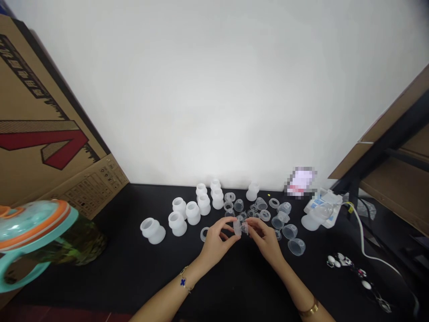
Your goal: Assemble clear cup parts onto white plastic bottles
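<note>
Above the black table, my left hand (217, 237) pinches a translucent bottle collar ring (237, 227) between thumb and fingers. Against the ring's right side, my right hand (266, 239) grips a clear bottle nipple (244, 228) by its edge. How deep the nipple sits in the ring cannot be made out. Behind my hands lie loose clear rings (265, 215), several small nipples and clear dome caps (290, 231). White open-necked bottles (177, 223) stand left of my hands, and one white bottle (252, 191) stands apart near the wall.
A cardboard box (40, 116) and a teal-handled jug (43, 232) occupy the left side. To the right are a blurred phone-like screen (300, 181), a bottle with a clear dome (315, 219), a white cable (363, 250) and a beaded strand (358, 273). A wall rises behind.
</note>
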{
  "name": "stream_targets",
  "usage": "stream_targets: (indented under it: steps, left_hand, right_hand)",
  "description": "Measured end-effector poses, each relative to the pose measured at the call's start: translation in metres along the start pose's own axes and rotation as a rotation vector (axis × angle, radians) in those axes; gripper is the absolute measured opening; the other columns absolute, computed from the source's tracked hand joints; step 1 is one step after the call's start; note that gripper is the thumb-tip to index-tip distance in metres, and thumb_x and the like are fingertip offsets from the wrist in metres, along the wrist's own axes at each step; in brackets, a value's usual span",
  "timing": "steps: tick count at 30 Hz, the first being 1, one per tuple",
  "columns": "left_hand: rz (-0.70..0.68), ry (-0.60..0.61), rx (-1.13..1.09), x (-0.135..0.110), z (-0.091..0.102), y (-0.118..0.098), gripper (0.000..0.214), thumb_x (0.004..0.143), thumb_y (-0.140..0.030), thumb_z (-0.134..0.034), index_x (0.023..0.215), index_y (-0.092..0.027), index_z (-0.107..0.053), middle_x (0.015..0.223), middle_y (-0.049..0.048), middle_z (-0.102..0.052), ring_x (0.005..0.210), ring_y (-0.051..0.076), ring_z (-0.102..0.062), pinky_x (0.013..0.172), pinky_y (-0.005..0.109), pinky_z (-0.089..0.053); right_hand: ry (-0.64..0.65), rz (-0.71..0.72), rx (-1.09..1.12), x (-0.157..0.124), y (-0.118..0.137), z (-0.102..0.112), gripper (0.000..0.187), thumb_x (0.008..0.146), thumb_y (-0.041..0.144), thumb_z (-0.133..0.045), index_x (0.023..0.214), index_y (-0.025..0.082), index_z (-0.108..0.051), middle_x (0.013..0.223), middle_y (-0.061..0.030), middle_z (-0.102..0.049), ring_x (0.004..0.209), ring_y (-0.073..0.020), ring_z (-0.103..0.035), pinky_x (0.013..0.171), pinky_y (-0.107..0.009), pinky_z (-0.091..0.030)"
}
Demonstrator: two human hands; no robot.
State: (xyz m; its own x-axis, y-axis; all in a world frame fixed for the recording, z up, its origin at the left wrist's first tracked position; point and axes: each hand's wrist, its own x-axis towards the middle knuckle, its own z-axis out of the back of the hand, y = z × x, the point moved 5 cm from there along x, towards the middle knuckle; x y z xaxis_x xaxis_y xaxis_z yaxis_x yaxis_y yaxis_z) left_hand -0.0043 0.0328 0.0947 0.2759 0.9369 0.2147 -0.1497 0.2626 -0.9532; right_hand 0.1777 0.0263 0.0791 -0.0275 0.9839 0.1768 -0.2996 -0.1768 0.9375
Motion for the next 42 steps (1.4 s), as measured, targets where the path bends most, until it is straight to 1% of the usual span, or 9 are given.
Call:
stream_targets:
  steps: [3,5,14,18,22,26,31,37,42]
  left_hand:
    - [-0.045,0.012,0.010,0.000,-0.002,0.000,0.037,0.079,-0.022,-0.073,0.115,-0.027,-0.065,0.116,0.0036,-0.067,0.088,0.018,-0.067,0.058,0.022,-0.055]
    - [-0.073,0.020,0.026,-0.001,-0.003,0.000,0.037,0.079,-0.020,-0.073,0.115,-0.028,-0.066,0.119,0.0029,-0.065,0.087,0.017,-0.066,0.059,0.022,-0.055]
    - [-0.116,0.048,0.137,-0.003,-0.004,-0.004,0.042,0.078,-0.017,-0.074,0.117,-0.031,-0.067,0.120,0.0024,-0.062,0.087,0.016,-0.064,0.062,0.022,-0.055]
    - [-0.120,0.052,0.163,-0.004,-0.004,-0.005,0.042,0.078,-0.018,-0.075,0.117,-0.030,-0.068,0.118,0.0031,-0.062,0.088,0.017,-0.064,0.062,0.023,-0.056]
    - [-0.127,0.049,0.173,-0.004,-0.004,-0.004,0.041,0.078,-0.020,-0.075,0.117,-0.030,-0.068,0.119,0.0032,-0.062,0.088,0.017,-0.064,0.064,0.024,-0.056]
    - [-0.139,0.044,0.188,-0.004,-0.005,-0.002,0.039,0.080,-0.023,-0.074,0.118,-0.031,-0.067,0.118,0.0033,-0.062,0.088,0.018,-0.064,0.064,0.025,-0.057]
    - [-0.140,0.024,0.222,-0.004,-0.004,0.000,0.040,0.081,-0.022,-0.072,0.119,-0.032,-0.067,0.118,0.0031,-0.061,0.090,0.019,-0.064,0.064,0.025,-0.057]
    - [-0.149,-0.015,0.272,-0.005,-0.003,0.002,0.042,0.081,-0.016,-0.067,0.120,-0.033,-0.066,0.117,0.0020,-0.060,0.093,0.019,-0.064,0.066,0.025,-0.057]
    - [-0.159,-0.035,0.335,-0.006,-0.004,0.000,0.040,0.082,-0.018,-0.067,0.119,-0.033,-0.067,0.116,0.0023,-0.061,0.096,0.020,-0.064,0.069,0.026,-0.058]
  right_hand:
    - [0.033,-0.009,0.010,-0.001,-0.002,-0.005,0.026,0.091,0.045,-0.061,0.106,0.024,-0.068,0.104,-0.0083,-0.076,0.088,-0.0267,-0.071,0.070,-0.035,-0.055]
    - [0.048,-0.017,0.034,-0.002,-0.003,-0.009,0.026,0.091,0.045,-0.061,0.106,0.025,-0.067,0.103,-0.0075,-0.076,0.087,-0.0261,-0.071,0.068,-0.034,-0.055]
    - [0.101,-0.111,0.264,-0.004,-0.006,-0.021,0.029,0.088,0.047,-0.065,0.105,0.024,-0.063,0.096,-0.0057,-0.076,0.082,-0.0230,-0.070,0.061,-0.029,-0.053]
    - [0.130,-0.139,0.372,-0.004,-0.009,-0.026,0.028,0.085,0.048,-0.068,0.097,0.023,-0.060,0.092,-0.0043,-0.075,0.078,-0.0207,-0.068,0.058,-0.027,-0.052]
    - [0.149,-0.184,0.447,-0.004,-0.011,-0.029,0.030,0.082,0.049,-0.072,0.090,0.021,-0.062,0.086,-0.0027,-0.074,0.070,-0.0171,-0.066,0.054,-0.024,-0.052]
    - [0.152,-0.264,0.500,-0.005,-0.007,-0.029,0.034,0.082,0.052,-0.071,0.096,0.021,-0.067,0.088,-0.0035,-0.074,0.068,-0.0169,-0.067,0.056,-0.026,-0.055]
    - [0.145,-0.346,0.527,-0.007,-0.007,-0.030,0.040,0.084,0.055,-0.067,0.107,0.022,-0.071,0.090,-0.0062,-0.074,0.073,-0.0216,-0.071,0.057,-0.030,-0.058]
    - [0.187,-0.386,0.644,-0.009,-0.006,-0.033,0.039,0.089,0.049,-0.063,0.114,0.021,-0.071,0.100,-0.0093,-0.074,0.083,-0.0225,-0.073,0.059,-0.029,-0.059]
    - [0.243,-0.403,0.704,-0.012,-0.002,-0.034,0.039,0.091,0.045,-0.062,0.122,0.023,-0.067,0.112,-0.0101,-0.073,0.096,-0.0243,-0.070,0.067,-0.033,-0.061]
